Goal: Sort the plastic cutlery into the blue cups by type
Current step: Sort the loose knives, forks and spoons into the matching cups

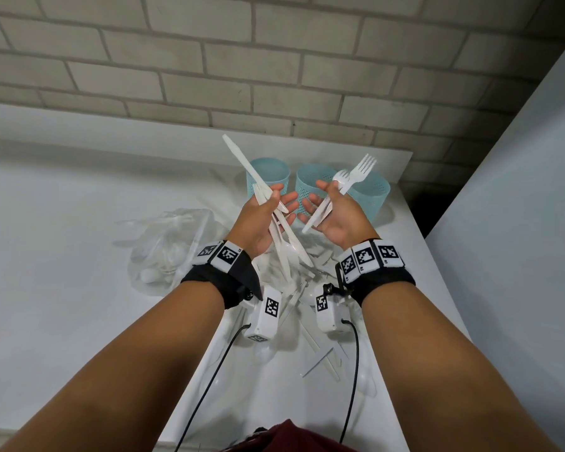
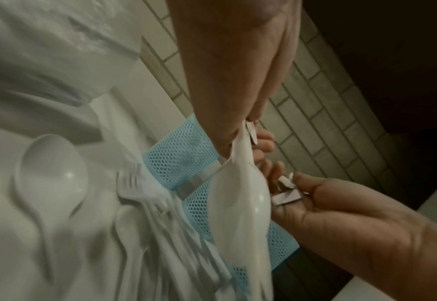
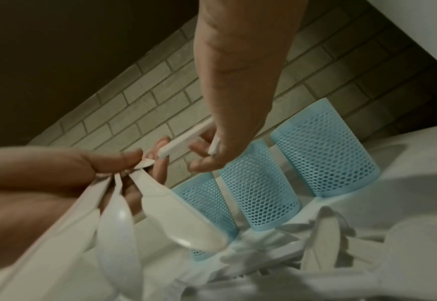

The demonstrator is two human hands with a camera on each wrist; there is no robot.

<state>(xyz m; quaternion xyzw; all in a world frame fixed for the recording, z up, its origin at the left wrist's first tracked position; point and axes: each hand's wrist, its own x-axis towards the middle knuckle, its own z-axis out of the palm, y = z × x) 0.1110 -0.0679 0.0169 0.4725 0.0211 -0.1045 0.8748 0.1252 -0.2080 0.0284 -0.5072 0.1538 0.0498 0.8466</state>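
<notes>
Starting at your left, a clear plastic bag [image 1: 168,246] with more white pieces inside lies on the bench [image 1: 62,223], and it can wait. Your left hand [image 1: 263,220] is clamped on a mixed bunch [image 1: 282,233]: its thumb pins knives and at least one spoon against the fingers, one knife blade sticking up and away, the spoon bowl hanging below the palm. Keep that pinch firm, because the smooth handles are fanned and would likely slide apart if you loosen it. Below and between your wrists the loose pile of cutlery [image 1: 302,288] lies on the bench, not yet sorted. Your right hand [image 1: 335,216] is closed round two forks [image 1: 353,179], tines up, thumb across the handles. All three blue cups [image 1: 313,184] stand in a row at the back edge by the brick wall, just beyond your fingertips, and appear empty. Carry the forks to one cup, the rightmost being nearest, and lower them handle first until they are well inside the rim before opening. Then draw pieces from the left bunch one type at a time, and give each type its own cup.
</notes>
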